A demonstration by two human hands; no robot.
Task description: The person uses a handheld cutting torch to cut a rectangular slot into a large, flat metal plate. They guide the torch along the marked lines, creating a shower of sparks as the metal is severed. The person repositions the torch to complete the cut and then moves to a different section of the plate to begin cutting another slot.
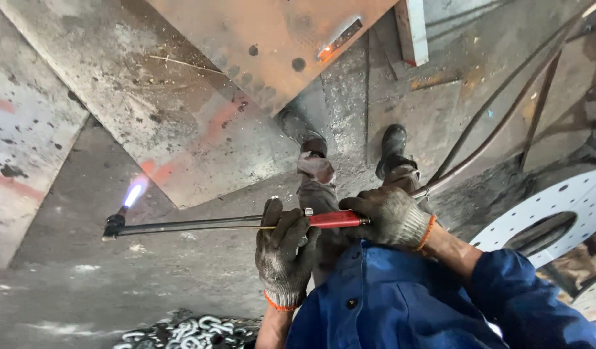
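**Red-handled steel torch burning in both my gloved hands**

Steel and rust are lying all around my fingers as I am gripping a long cutting torch with a red handle and thin dark metal tubes (246,223). My right hand (390,216), in a grey knitted work glove with an orange cuff, is closing fully around the back of the red handle, fingers wrapped tight. My left hand (283,252), in a matching glove, is clasping the torch just ahead of the handle, where the tubes begin, with the fingers curled over the top and the thumb pointing up.

The tubes are running far out from my left fingers to the bent black nozzle (115,223), and a small blue flame with a pale pink tip (134,192) is burning upward from it. The flame is standing just short of the near corner of a big rusty steel plate (181,123), above the grey dusty floor (65,284).

Behind my right hand, dark hoses (492,129) are trailing away from the handle's end across the floor. My two dark, worn boots (391,145) are standing beyond my knuckles, beside the plate's edge. Further on, a second orange-brown sheet (272,39) is lying over the plate, with a short glowing cut slot (338,40) in it. Outward from my right wrist a pale, round perforated disc (556,200) is resting, and below my left cuff a heap of silvery chain links (188,333) is lying.
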